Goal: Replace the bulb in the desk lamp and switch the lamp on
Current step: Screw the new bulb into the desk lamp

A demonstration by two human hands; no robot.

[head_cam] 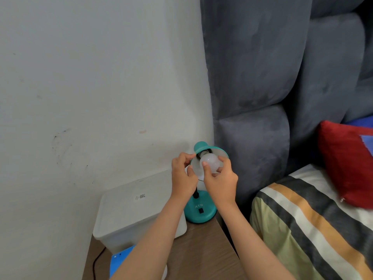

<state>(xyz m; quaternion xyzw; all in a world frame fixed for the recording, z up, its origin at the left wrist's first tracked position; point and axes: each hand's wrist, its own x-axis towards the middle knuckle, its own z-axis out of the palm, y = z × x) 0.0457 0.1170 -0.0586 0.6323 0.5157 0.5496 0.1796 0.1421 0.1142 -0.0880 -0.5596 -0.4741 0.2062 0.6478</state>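
Note:
A teal desk lamp stands on a wooden bedside table (201, 245), its round base (198, 214) carrying a black switch (200, 210). The teal shade (217, 151) is tipped up so its white inside faces me. A white frosted bulb (210, 163) sits in the shade, its neck at the dark socket. My right hand (220, 179) has its fingers and thumb wrapped around the bulb. My left hand (183, 174) pinches the shade's left rim. The lamp is unlit, and my hands hide most of its black neck.
A white lidded plastic box (129, 215) stands left of the lamp base. A blue flat object (119, 259) and a black cable (96, 261) lie near the table's front left. A grey padded headboard (262, 98), striped bedding (312, 229) and a red pillow (347, 164) are on the right.

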